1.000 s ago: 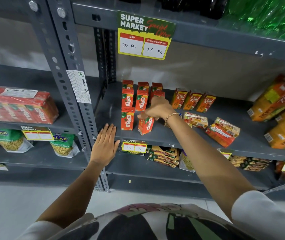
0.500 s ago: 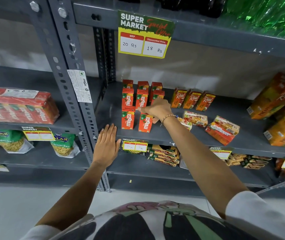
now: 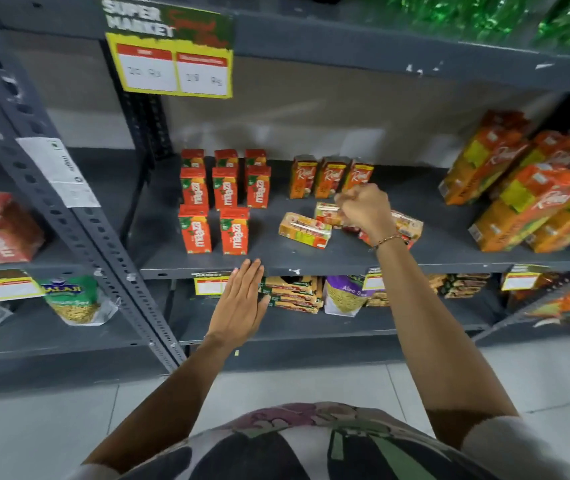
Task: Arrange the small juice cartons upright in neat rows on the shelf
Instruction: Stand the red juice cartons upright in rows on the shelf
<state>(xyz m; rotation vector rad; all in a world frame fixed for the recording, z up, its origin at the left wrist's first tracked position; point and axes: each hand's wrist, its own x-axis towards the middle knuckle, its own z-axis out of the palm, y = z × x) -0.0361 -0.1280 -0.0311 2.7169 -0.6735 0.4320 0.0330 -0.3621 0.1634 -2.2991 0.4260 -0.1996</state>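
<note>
- Eight red Maaza cartons (image 3: 234, 230) stand upright on the left of the grey shelf (image 3: 311, 261): three far, three in the middle, two near.
- Three orange Real cartons (image 3: 331, 177) stand upright in a far row, right of the Maaza group.
- Nearer, several small cartons lie flat; one lying carton (image 3: 305, 229) is left of the right hand.
- Right hand (image 3: 366, 207), a bracelet (image 3: 388, 239) at its wrist, curls over the lying cartons; whether it grips one I cannot tell.
- Left hand (image 3: 242, 301) is open flat, fingers together, fingertips at the shelf's near edge, holding nothing.
- Large juice packs (image 3: 526, 202) lean at the far right.
</note>
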